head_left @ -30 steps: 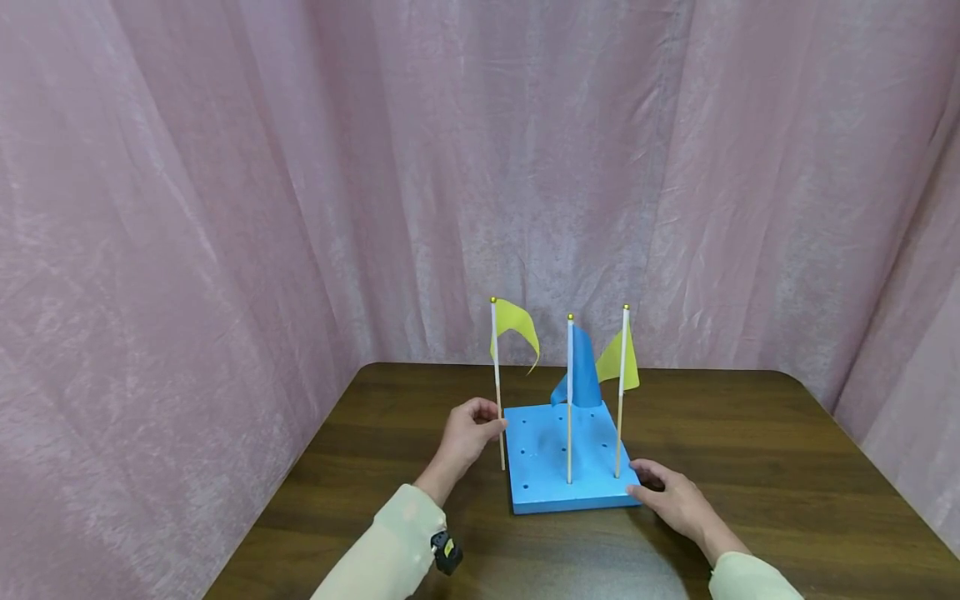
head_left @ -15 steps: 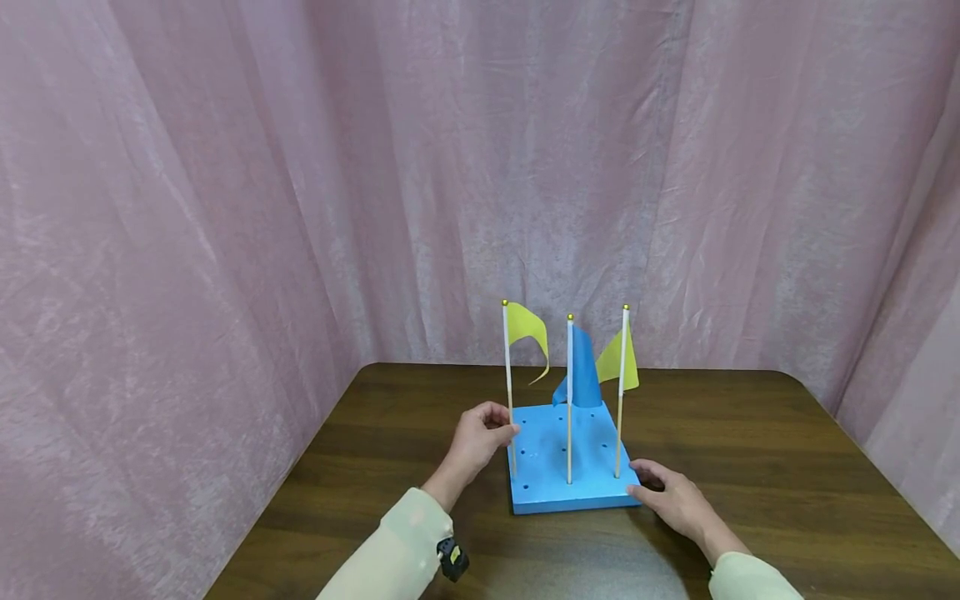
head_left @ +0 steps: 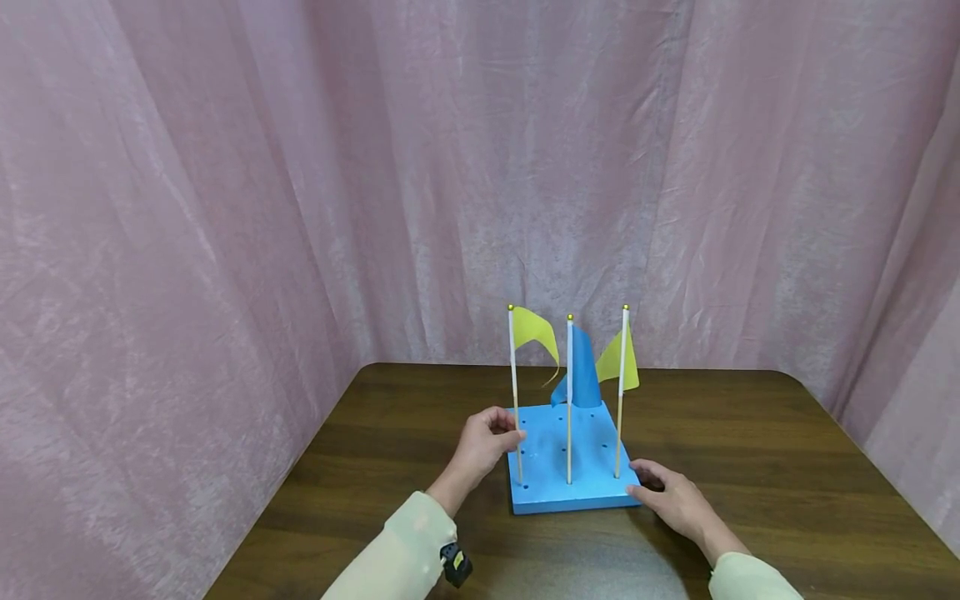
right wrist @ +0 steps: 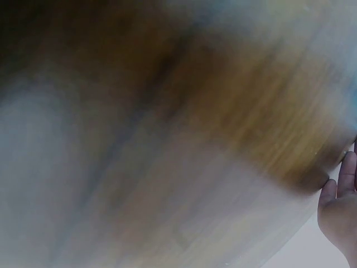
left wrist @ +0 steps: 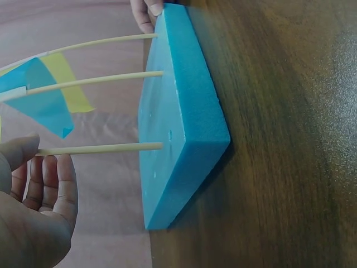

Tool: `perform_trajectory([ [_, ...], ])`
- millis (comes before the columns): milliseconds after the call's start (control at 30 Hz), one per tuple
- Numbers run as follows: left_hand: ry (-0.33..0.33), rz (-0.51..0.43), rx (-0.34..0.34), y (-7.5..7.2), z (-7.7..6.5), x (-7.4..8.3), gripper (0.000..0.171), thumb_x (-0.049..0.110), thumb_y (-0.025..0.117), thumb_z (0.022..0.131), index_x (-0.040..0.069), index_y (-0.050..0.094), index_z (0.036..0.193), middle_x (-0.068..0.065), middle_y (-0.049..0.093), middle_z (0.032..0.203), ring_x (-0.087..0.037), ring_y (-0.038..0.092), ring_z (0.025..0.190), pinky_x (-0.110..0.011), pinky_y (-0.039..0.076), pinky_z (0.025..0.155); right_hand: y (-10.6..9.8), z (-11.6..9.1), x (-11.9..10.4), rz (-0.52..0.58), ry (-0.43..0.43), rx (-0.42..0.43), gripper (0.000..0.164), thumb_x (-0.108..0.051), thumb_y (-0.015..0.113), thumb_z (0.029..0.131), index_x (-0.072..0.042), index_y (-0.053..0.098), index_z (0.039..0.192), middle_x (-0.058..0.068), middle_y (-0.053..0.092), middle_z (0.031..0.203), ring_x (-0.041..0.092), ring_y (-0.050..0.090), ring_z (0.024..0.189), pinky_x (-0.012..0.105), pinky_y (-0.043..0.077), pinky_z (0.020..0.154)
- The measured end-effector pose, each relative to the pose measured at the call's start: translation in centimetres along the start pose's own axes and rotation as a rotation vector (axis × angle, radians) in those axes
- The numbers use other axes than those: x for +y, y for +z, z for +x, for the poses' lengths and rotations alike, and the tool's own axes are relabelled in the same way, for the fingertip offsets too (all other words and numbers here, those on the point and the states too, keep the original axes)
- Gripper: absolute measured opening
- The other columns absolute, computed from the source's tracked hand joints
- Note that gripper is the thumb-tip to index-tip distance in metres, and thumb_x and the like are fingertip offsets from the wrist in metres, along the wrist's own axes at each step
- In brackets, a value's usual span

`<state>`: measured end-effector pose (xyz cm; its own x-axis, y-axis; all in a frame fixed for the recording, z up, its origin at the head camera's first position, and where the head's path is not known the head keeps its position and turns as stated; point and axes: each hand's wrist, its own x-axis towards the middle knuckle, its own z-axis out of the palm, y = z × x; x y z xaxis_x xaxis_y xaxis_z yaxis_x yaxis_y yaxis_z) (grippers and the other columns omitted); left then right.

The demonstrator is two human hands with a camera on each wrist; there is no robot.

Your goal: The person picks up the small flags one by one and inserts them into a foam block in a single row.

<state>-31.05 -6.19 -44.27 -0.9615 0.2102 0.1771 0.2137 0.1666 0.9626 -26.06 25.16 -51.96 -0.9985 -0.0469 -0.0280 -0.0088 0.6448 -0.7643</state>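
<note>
In the head view my left hand pinches the thin wooden stick of a small yellow flag between thumb and fingertips. The stick's lower end is close over the blue board, just beside a front-left hole. The thick, square board has several small holes in its top. A blue flag and another yellow flag stand upright in its front row. My right hand rests at the board's right edge, thumb and forefinger touching it; its fingers partly show in the right wrist view.
The board lies on a dark brown wooden table with rounded back corners. Pink curtains hang behind and on both sides. A small black device is at my left sleeve. The right wrist view is mostly blurred.
My left hand has carried the yellow flag rightward and slightly down, from beside the board's left edge to over its front-left part. The right hand and the other two flags have not moved.
</note>
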Motion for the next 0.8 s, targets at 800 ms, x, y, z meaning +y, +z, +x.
perform_trajectory([
  [800, -0.005, -0.020, -0.017, 0.5, 0.5, -2.0, 0.020, 0.004, 0.075, 0.086, -0.009, 0.064, 0.097, -0.005, 0.062, 0.081, -0.015, 0.059, 0.072, -0.036, 0.057, 0.071, 0.2, 0.1, 0.1, 0.003, 0.003, 0.009, 0.055, -0.038, 0.069, 0.093, -0.005, 0.057, 0.136, 0.017, 0.061, 0.128, 0.038, 0.054, 0.119, 0.058, 0.043, 0.095],
])
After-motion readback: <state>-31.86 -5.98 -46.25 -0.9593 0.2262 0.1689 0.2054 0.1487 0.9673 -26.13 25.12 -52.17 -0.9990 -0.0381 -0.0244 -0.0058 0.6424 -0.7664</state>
